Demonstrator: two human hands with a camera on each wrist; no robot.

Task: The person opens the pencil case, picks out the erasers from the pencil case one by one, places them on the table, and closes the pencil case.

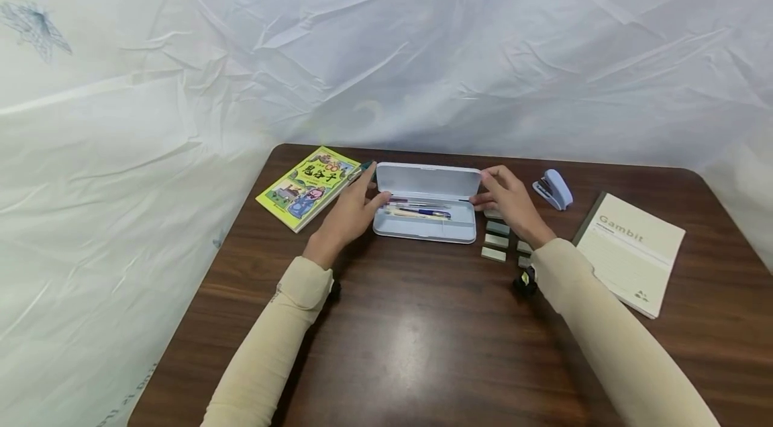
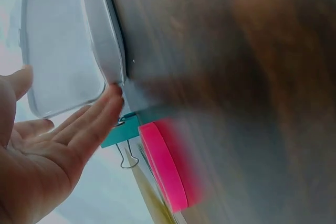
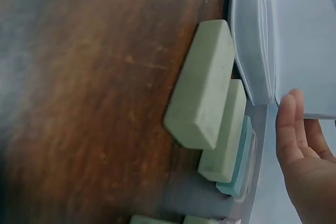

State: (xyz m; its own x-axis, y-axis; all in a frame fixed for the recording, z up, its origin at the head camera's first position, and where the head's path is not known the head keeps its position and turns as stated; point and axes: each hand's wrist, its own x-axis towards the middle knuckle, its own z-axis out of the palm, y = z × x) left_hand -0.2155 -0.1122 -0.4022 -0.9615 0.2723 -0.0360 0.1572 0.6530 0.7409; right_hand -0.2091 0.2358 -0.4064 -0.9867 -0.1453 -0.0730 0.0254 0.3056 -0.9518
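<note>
A pale blue pencil case (image 1: 461, 229) lies with its lid (image 1: 423, 180) raised; pens, including a blue pen (image 1: 430, 212), lie inside. My left hand (image 1: 353, 209) is at the case's left end, thumb extended toward the inside. In the left wrist view its fairly straight fingers (image 2: 97, 124) reach the hinge corner, near a teal binder clip (image 2: 122, 130). On the other side, my right hand (image 1: 510, 202) touches the lid's right end, its fingertips (image 3: 287, 103) at the lid's edge. Several block erasers (image 3: 202, 87) lie in rows below that hand.
Left of the case lies a yellow comic-style book (image 1: 308, 186), with a bright pink item (image 2: 164, 166) near the clip. To the right stand a light blue stapler (image 1: 553, 190) and a cream notebook (image 1: 631, 252). White sheeting (image 1: 386, 64) hangs behind the brown table (image 1: 386, 346).
</note>
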